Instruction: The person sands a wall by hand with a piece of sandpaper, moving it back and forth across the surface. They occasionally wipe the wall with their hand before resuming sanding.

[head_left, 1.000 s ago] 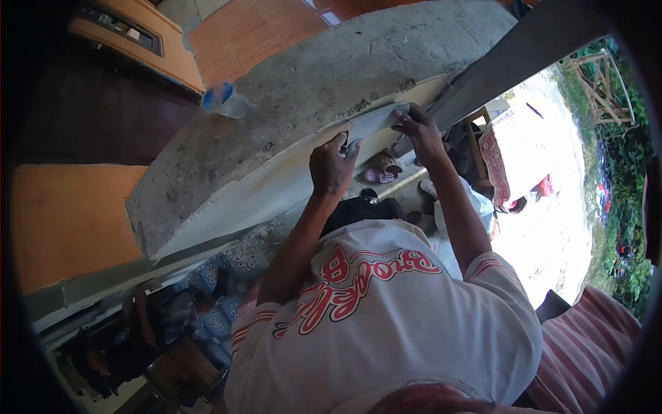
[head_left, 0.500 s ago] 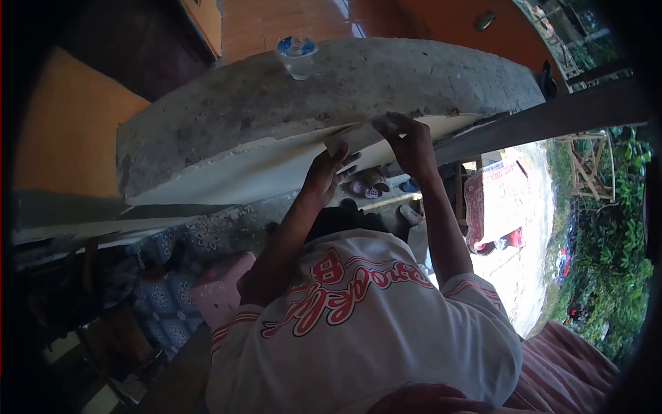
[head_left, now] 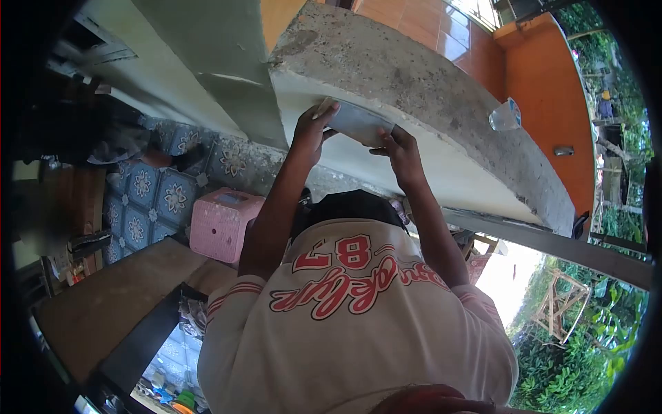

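Between my two hands a flat, grey rectangular scraper [head_left: 357,123] lies against the top edge of the pale, smooth wall face [head_left: 455,169]. My left hand [head_left: 312,132] grips its left end, the thumb pressed on the flat side. At the other end, my right hand [head_left: 401,153] pinches the blade with thumb and fingers. Just above the scraper runs the rough concrete top [head_left: 393,72] of the curved low wall.
A clear plastic cup [head_left: 505,115] with a blue lid stands on the concrete top, to the right. Below are a pink box-shaped stool [head_left: 222,224] and blue flower-patterned tiles [head_left: 169,196]. A brown board [head_left: 117,297] is at lower left; a person's leg [head_left: 148,157] shows at left.
My view has turned, so the cup now appears farther right. Both hands and the scraper have shifted left along the wall, nearer its left end, still held by both hands.
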Available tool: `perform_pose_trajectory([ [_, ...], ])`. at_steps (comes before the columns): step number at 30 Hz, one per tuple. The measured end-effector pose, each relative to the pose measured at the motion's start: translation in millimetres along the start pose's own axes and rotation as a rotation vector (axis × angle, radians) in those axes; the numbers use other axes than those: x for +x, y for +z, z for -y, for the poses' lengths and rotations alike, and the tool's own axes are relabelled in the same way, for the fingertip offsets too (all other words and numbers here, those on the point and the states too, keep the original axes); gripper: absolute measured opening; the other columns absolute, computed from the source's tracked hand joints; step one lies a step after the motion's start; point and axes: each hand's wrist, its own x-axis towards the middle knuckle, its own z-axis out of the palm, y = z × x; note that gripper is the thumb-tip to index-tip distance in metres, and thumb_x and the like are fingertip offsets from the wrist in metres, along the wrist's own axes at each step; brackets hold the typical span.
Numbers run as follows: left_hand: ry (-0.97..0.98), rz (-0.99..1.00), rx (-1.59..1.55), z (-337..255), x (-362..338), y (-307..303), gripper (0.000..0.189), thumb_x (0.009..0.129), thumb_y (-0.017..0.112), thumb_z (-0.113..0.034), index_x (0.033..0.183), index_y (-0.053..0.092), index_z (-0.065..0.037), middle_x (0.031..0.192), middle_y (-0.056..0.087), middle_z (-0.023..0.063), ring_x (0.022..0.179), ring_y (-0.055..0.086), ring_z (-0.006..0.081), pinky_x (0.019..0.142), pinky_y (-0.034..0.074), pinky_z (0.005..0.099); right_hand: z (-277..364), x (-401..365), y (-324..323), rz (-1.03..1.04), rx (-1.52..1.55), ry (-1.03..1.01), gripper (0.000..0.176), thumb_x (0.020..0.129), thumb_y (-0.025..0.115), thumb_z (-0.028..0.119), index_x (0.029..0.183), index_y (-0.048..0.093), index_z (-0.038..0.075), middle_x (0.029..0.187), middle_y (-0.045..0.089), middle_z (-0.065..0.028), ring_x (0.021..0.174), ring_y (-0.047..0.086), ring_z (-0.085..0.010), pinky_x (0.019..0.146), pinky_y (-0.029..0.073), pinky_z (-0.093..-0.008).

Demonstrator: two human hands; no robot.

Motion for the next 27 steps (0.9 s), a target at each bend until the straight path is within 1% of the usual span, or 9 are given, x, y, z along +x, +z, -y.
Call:
perform_pose_trajectory([
  [2,0.079,-0.108,0.213,-45.0,-7.5,-8.3,0.054,0.079,0.078,-0.035,0.117,0.062,0.000,0.102,0.064,0.0071,0.092,0.061,0.0177,0.083,0.049,0.0319,-6.3,10.4,25.2,0.077,0.173,0.111,0.036,0.099,0.052,0.025,0.115,0.057,-0.007,0.108,0.064,-0.0154,0.099,0.064,-0.0232,0.087,0.054,-0.0360],
  [5,0.207,-0.105,0.495,-64.0,13.2,-34.2,0.053,0.079,0.079,-0.034,0.115,0.063,0.002,0.099,0.066,0.0072,0.089,0.059,0.0150,0.080,0.047,0.0278,-25.7,27.8,52.3,0.139,0.455,0.207,0.035,0.099,0.055,0.025,0.116,0.052,-0.006,0.111,0.061,-0.0141,0.102,0.063,-0.0245,0.090,0.053,-0.0384],
  [9,0.422,-0.088,0.825,-91.4,5.8,-21.5,0.042,0.080,0.078,-0.030,0.097,0.068,0.006,0.084,0.068,0.0101,0.079,0.059,0.0134,0.072,0.048,0.0292,-24.7,35.7,65.9,0.132,0.558,0.257,0.040,0.097,0.055,0.022,0.124,0.050,-0.008,0.116,0.060,-0.0171,0.106,0.062,-0.0270,0.093,0.050,-0.0425],
  [12,0.560,-0.166,0.909,-91.0,-9.9,7.9,0.040,0.080,0.078,-0.030,0.093,0.068,0.007,0.080,0.069,0.0128,0.074,0.061,0.0145,0.070,0.048,0.0308,-22.4,34.5,49.0,0.151,0.672,0.293,0.033,0.099,0.056,0.025,0.115,0.052,-0.004,0.115,0.059,-0.0122,0.108,0.060,-0.0249,0.093,0.051,-0.0401],
  [15,0.530,-0.064,0.960,-76.4,-15.3,45.9,0.037,0.080,0.078,-0.029,0.091,0.069,0.005,0.080,0.070,0.0146,0.071,0.063,0.0180,0.070,0.049,0.0328,-33.0,27.1,20.5,0.134,0.700,0.295,0.030,0.098,0.056,0.024,0.115,0.054,-0.001,0.112,0.060,-0.0103,0.110,0.059,-0.0244,0.093,0.050,-0.0401],
  [16,0.551,-0.043,1.022,-69.2,-18.1,59.9,0.034,0.081,0.077,-0.029,0.090,0.070,0.003,0.081,0.070,0.0169,0.071,0.067,0.0257,0.070,0.050,0.0349,-36.3,21.7,9.5,0.172,0.744,0.286,0.029,0.098,0.056,0.024,0.115,0.055,0.000,0.112,0.060,-0.0098,0.110,0.059,-0.0238,0.093,0.049,-0.0399],
  [17,0.548,-0.009,1.027,-60.7,-20.4,75.3,0.034,0.081,0.077,-0.029,0.090,0.070,0.003,0.081,0.070,0.0169,0.071,0.067,0.0257,0.070,0.050,0.0349,-39.7,15.3,-3.1,0.210,0.785,0.276,0.028,0.098,0.056,0.023,0.115,0.056,0.001,0.111,0.060,-0.0093,0.111,0.058,-0.0232,0.094,0.048,-0.0398],
  [20,0.743,0.076,1.216,-28.5,-26.2,121.8,0.032,0.082,0.075,-0.030,0.088,0.070,0.001,0.080,0.069,0.0176,0.075,0.067,0.0361,0.067,0.050,0.0376,-62.6,-4.9,-51.1,0.187,0.868,0.265,0.032,0.098,0.056,0.023,0.122,0.055,0.002,0.116,0.061,-0.0082,0.111,0.058,-0.0219,0.097,0.044,-0.0392],
  [27,0.796,0.311,1.212,85.8,-49.2,254.8,0.028,0.084,0.073,-0.027,0.092,0.069,0.000,0.080,0.069,0.0174,0.074,0.068,0.0340,0.067,0.051,0.0381,-109.4,-82.9,-212.2,0.041,1.007,0.152,0.037,0.098,0.056,0.023,0.127,0.053,0.002,0.123,0.059,-0.0101,0.118,0.053,-0.0225,0.103,0.041,-0.0421],
])
